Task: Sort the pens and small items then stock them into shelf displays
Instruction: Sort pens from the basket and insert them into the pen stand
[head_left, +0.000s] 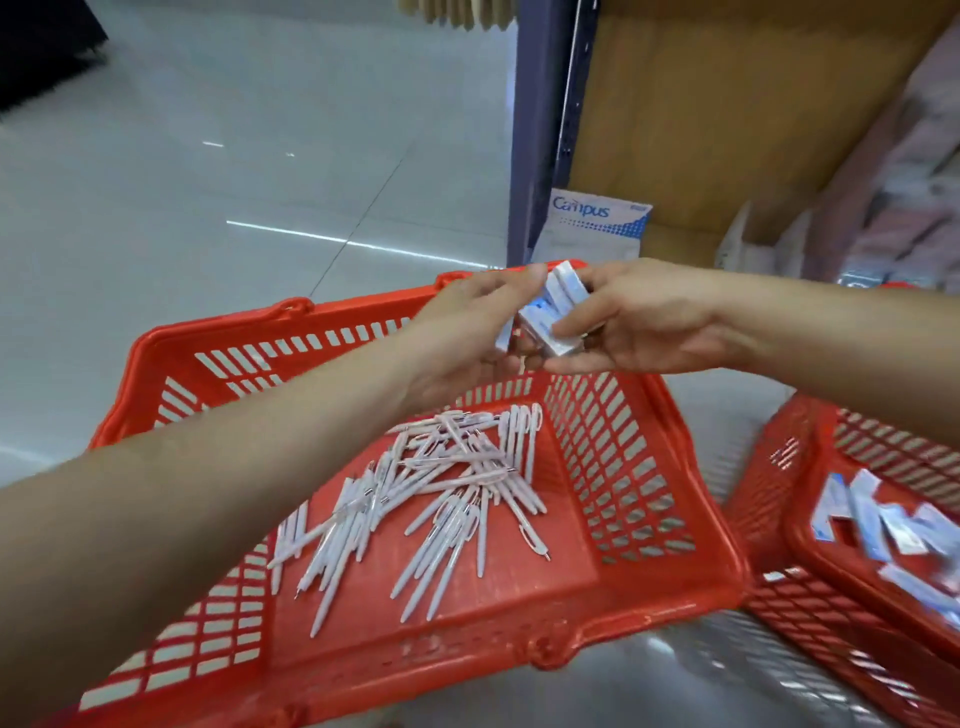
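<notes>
A pale grey tiled floor runs along the left. In front of it, a large red slotted plastic basket holds a loose heap of slim white plastic pens on its solid bottom. No small boxes show among them, which suggests this basket is being kept for pens alone.

Above the basket's far rim, the left hand curls its fingers and thumb round a small stack of white-and-blue cardboard boxes. The right hand meets it from the other side, with its thumb laid across the stack's face and its fingers cupped under and over. The boxes are clamped between both hands, apparently to square them up or pass them across.

Behind the hands, a white-and-blue "Campus" carton stands on the lowest board of a tan wooden shelf unit, beside its dark blue metal upright.

At the far right, a second red slotted basket holds similar white-and-blue packets. This is the likely destination for the stack, and stocking the shelf is not yet begun.
</notes>
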